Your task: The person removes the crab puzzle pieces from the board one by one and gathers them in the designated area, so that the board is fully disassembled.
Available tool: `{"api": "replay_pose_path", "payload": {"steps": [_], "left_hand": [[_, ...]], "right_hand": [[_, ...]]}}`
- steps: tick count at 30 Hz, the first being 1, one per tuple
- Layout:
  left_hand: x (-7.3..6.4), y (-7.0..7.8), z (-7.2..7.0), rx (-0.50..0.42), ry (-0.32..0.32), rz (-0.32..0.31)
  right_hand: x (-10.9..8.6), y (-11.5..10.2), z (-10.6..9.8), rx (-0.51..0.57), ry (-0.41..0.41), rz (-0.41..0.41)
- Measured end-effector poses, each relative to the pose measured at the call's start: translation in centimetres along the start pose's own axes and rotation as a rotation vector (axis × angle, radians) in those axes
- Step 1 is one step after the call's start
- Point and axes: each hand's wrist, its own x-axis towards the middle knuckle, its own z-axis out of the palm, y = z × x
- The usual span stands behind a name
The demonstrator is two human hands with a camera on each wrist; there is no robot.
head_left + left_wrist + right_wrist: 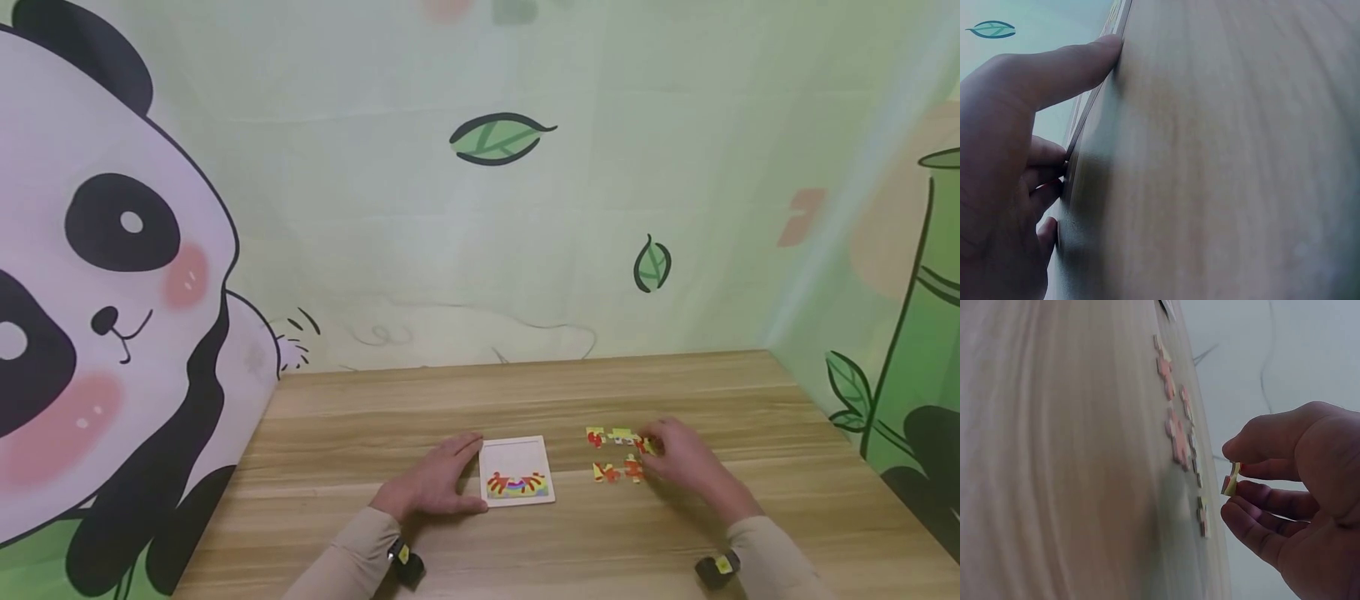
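My left hand (438,479) lies along the left side of a white-framed puzzle tray (513,458), thumb near its lower corner and fingertips at the upper one. In the left wrist view the thumb and fingertips touch the tray's thin edge (1089,103). A red, yellow and purple strip of picture (517,485) fills the tray's lower part. Off to the right, my right hand (686,458) pinches a small yellow-and-red jigsaw piece (1230,482) between thumb and fingers, raised above the table. Several loose jigsaw pieces (604,472) lie beside and beneath that hand.
Both hands work over a wood-grain table (420,408). Behind it hangs a pale green backdrop (360,167) printed with leaves and a large panda (127,317). A small black device (717,569) is on the right wrist, another (407,565) on the left.
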Motion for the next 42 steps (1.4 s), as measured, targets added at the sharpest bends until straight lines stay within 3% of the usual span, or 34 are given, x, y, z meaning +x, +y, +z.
{"api": "replay_pose_path", "payload": {"steps": [10,29,42], "left_hand": [[0.0,0.3,-0.6,0.004,-0.006,0.0],[0.2,0.1,-0.4,0.011,-0.002,0.005],[0.0,0.0,-0.1,0.005,0.004,0.005]], "right_hand": [[-0.8,0.9,-0.2,-0.019,-0.049,0.034],[-1.7,1.6,-0.3,-0.089,-0.109,-0.018],[-1.8,1.6,-0.3,-0.095,-0.135,0.039]]}}
